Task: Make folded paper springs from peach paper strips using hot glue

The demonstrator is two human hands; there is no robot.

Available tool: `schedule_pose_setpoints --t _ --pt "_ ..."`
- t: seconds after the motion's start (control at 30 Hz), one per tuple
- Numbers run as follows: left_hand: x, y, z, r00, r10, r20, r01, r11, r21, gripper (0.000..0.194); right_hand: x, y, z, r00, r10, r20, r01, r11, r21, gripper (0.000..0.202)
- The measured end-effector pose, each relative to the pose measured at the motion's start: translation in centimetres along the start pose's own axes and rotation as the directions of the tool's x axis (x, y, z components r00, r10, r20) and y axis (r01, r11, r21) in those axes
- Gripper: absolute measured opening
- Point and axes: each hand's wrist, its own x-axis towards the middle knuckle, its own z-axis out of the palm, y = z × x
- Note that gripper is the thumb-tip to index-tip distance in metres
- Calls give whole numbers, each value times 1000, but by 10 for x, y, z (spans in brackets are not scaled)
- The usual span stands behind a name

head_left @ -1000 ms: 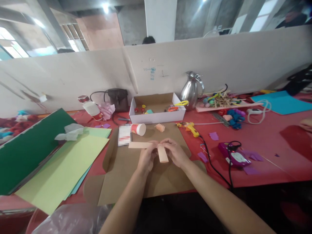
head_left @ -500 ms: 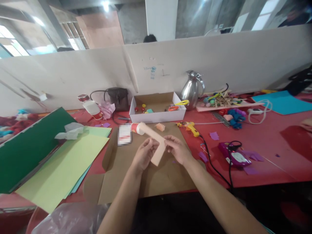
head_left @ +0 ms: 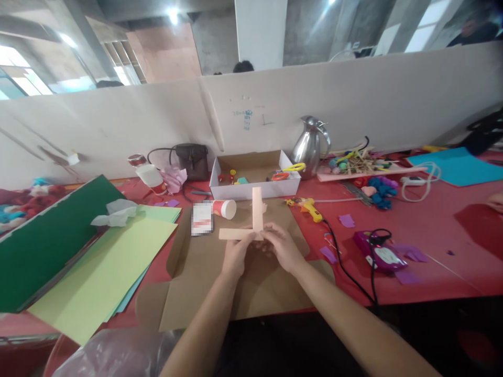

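Observation:
Above the flattened brown cardboard (head_left: 204, 283), two peach paper strips (head_left: 257, 209) meet in an L, one pointing away from me and one to the left. My left hand (head_left: 237, 252) pinches them near the corner, thumb on top. My right hand (head_left: 281, 245) grips the same corner from the right, its fingers partly under the paper. Just behind the upright strip lies a folded peach paper piece (head_left: 264, 208), mostly hidden. A red and white paper cup (head_left: 226, 209) rests on its side beyond my left hand, beside a blurred-out white packet (head_left: 202, 218).
A white box (head_left: 255, 189) with scissors stands behind the cardboard, near a steel jug (head_left: 308, 144). To the right are a yellow glue gun (head_left: 312, 209), its black cord and a purple power box (head_left: 381, 251). Coloured paper sheets (head_left: 113, 262) lie left. Another person's hand (head_left: 495, 201) shows at far right.
The paper strips have turned in my hands, from slanting down from upper left to an L with one arm pointing away and one left. Both hands have shifted slightly and now meet at the corner.

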Motion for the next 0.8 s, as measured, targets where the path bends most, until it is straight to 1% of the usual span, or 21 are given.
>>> schedule_pose_setpoints --t 0.13,0.23,0.3,0.47,0.57,0.7,0.8 --pt "2 -2 -2 998 -23 -60 25 999 26 28 0 0 0 999 26 28 -26 1000 4 16" --pt "1 -2 -1 996 -51 -67 53 998 19 27 1 2 0 999 36 10 -36 999 20 16" --pt "0 0 0 997 -58 -44 58 998 13 27 2 3 1 1000 26 -5 -26 999 25 16" --pt "-5 10 1 998 6 62 -5 1000 -23 19 1 4 2 1000 10 -9 -9 998 70 18" --pt "-6 14 0 995 -27 96 30 999 -30 16 0 3 2 1000 28 1 -28 993 118 16" --pt "-4 15 0 991 -58 120 68 994 -83 14 -1 3 0 1000 29 10 -31 982 185 19" --pt "-3 14 0 991 -72 117 84 991 -106 14 -1 2 0 999 27 17 -30 980 197 23"
